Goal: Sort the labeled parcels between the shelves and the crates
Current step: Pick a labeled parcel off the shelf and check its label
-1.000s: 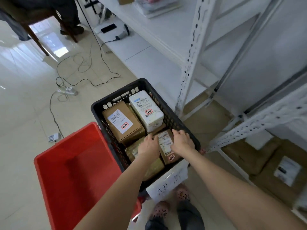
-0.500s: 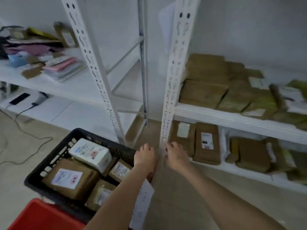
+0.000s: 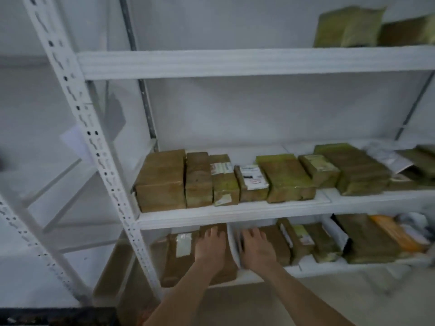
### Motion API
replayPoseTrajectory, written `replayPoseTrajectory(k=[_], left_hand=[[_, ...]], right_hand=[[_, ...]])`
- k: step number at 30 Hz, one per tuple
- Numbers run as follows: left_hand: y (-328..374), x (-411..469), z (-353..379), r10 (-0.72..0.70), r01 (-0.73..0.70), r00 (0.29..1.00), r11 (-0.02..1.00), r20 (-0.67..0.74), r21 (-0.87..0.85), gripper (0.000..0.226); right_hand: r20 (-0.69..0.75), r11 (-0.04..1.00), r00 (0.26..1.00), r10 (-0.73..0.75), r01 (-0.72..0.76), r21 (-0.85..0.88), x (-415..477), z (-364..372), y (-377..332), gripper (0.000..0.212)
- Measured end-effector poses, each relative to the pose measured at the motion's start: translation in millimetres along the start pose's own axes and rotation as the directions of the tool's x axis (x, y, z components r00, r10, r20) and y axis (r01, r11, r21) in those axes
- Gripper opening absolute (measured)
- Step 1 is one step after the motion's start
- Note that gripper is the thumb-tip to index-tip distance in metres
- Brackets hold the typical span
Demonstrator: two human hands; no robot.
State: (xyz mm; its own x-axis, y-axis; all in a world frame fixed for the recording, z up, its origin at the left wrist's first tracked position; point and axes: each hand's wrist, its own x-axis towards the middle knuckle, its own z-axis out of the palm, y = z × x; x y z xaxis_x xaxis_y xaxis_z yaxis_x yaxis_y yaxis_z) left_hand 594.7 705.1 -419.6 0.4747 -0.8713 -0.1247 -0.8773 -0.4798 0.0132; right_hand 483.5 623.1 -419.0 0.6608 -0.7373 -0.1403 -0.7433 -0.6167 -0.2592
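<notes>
Where the white metal rack (image 3: 101, 161) fills nearly the whole view, three of its shelves show, and the picture is soft with blur. On the top shelf (image 3: 235, 64) two greenish-brown bags (image 3: 348, 27) stand at the far right. Along the middle shelf (image 3: 235, 215) a row of brown parcels sits side by side. A large box (image 3: 160, 182) is at the left end, against the upright, and a small parcel with a white label (image 3: 253, 182) is near the middle.

More parcels lie on the bottom shelf (image 3: 317, 267), among them an orange envelope (image 3: 397, 234) at the right and a long brown parcel with a pale label (image 3: 179, 262) at the left. Just beside that one lies another brown parcel (image 3: 223, 271). The left hand (image 3: 210, 248) rests on top of it, back up, fingers stretched straight forward and gripping nothing.

The right hand (image 3: 255, 249) reaches in just beside the left, fingers also pointing forward over a brown parcel. A thin white flat piece (image 3: 233, 245) stands on edge between the two hands, against the right thumb. Whether the right hand holds it cannot be told.

A dark crate rim (image 3: 58, 316) shows at the lower left corner, and a sheet of paper (image 3: 73, 140) hangs by the upright.
</notes>
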Motion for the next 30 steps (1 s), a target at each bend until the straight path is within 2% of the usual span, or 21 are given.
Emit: replayPoseTrajectory(k=[3,5,10,14,19,23,30], left_hand=[[57,17,-31,0.063,-0.062,0.997,0.998,-0.054,0.026,0.059],[96,26,-52,0.079,-0.076,0.992,0.997,-0.095,0.032,0.058],[185,39,-89,0.106,-0.099,0.973,0.994,-0.205,0.042,0.050],[251,55,-102,0.163,-0.157,0.968,0.987,-0.191,0.045,0.053],[339,92,-110,0.259,-0.252,0.953,0.966,-0.156,0.062,0.056],[417,131,-105,0.377,-0.375,0.908,0.926,-0.182,0.045,0.048],[556,223,-99,0.532,-0.570,0.799,0.818,-0.281,-0.072,0.053]], right_hand=[[-0.110,0.999,0.994,0.007,-0.002,0.044,-3,-41,53,0.054],[-0.166,1.000,0.986,0.000,0.002,0.013,-5,-70,86,0.059],[-0.243,0.999,0.970,0.031,-0.039,-0.027,-15,-130,163,0.057],[-0.291,0.998,0.955,0.060,-0.063,0.000,-26,-154,231,0.056],[-0.302,0.987,0.940,0.161,-0.159,0.031,-27,-174,314,0.053],[-0.306,0.963,0.914,0.267,-0.258,0.071,-12,-185,389,0.051],[-0.295,0.923,0.875,0.383,-0.374,0.088,40,-216,523,0.057]])
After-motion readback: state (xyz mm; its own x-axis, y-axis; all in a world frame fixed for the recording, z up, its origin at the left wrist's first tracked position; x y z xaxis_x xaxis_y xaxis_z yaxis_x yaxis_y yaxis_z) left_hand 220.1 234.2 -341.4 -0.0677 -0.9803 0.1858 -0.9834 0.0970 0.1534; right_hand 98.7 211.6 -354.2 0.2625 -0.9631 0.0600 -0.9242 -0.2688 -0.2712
